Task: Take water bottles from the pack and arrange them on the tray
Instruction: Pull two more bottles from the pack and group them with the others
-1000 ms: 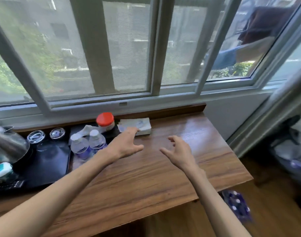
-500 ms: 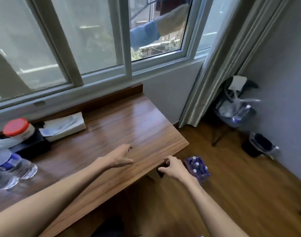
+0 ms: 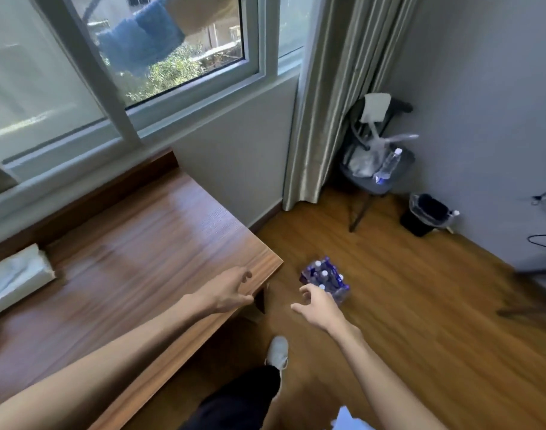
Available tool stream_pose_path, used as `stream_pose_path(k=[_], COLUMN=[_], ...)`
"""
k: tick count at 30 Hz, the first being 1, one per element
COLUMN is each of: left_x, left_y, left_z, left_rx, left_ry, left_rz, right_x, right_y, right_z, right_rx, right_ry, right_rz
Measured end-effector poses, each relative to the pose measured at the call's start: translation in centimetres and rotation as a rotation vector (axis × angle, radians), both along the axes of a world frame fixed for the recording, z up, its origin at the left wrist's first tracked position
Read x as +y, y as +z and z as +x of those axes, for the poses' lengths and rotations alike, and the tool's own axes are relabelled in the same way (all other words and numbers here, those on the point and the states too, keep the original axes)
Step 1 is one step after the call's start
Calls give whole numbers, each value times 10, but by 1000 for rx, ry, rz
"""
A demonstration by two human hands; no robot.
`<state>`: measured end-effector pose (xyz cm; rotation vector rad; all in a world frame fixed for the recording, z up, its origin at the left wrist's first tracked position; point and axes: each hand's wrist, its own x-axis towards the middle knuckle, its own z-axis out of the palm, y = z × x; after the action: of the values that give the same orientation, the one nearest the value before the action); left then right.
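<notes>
A plastic-wrapped pack of water bottles [image 3: 325, 278] with blue labels and white caps stands on the wooden floor, just right of the table's corner. My right hand [image 3: 316, 305] hovers over the pack's near side, fingers spread, holding nothing. Over the wooden table's [image 3: 135, 252] right front corner my left hand [image 3: 229, 291] is open with its fingers loosely curled. The tray and the bottles on it are out of view to the left.
A white tissue box [image 3: 15, 277] lies at the table's left edge. My leg and white shoe [image 3: 277, 350] stand beside the table. Farther right are a curtain [image 3: 333, 97], a dark chair [image 3: 377, 169] with a bottle and bags, and a black bin [image 3: 427, 214].
My view has swung right and down, from the tray to the floor. Both hands moved right; the right hand left the table and now hangs over the pack.
</notes>
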<state>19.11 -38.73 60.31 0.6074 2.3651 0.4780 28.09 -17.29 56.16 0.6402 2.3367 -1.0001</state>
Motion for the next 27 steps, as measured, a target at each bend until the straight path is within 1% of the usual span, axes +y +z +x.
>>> stream_pose_path(k=[3,8,15,21,27], left_x=[48,128,222,294,355], left_y=[-8,-24,-54,-95,-166], left_z=[-30,-70,-114,-147,-166], left_rx=[13,-54,-136,-192,-269], left_ry=[-46,-88,-123,-63,-11], left_rz=[8,-25,-132,-205,-287], right_x=[38,100,186,262,323], right_y=[-8,-17,-37,-78,-152], right_z=[-23,-52,-81,-113,-153], right_rx=[5,-5,-69,-125,-207], right_ry=[-59,-131,-176,-157,-138], right_rz=[-4,-27,-59,-117,-172])
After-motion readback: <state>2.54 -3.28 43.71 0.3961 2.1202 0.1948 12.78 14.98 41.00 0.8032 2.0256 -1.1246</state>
